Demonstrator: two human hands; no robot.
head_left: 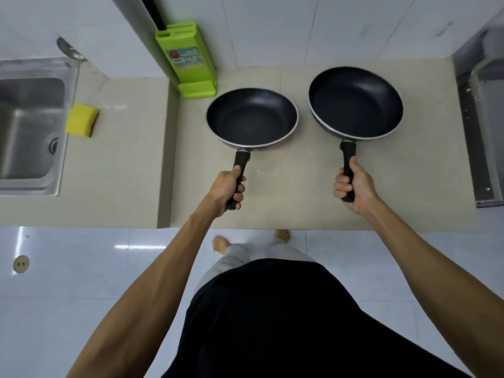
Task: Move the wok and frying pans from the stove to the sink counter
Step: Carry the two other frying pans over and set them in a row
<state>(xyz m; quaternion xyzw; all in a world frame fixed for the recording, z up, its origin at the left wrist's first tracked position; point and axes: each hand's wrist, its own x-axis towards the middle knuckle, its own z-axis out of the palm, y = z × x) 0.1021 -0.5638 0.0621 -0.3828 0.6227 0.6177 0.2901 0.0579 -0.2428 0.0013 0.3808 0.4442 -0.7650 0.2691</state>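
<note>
Black non-stick pans, one in each fist, hang over the beige counter (272, 186) as a person carries them toward the sink (30, 126). The left hand (227, 186) is clamped on the handle of the left pan (252, 117), the nearer one to the sink; the right hand (354, 184) is wrapped round the handle of the right pan (356, 102), farther from it. Both are held level, handles back, likely for balance. A yellow sponge (81, 120) lies just beside the sink; a green knife block (185, 58) stands between sink and pans. No wok shows.
</note>
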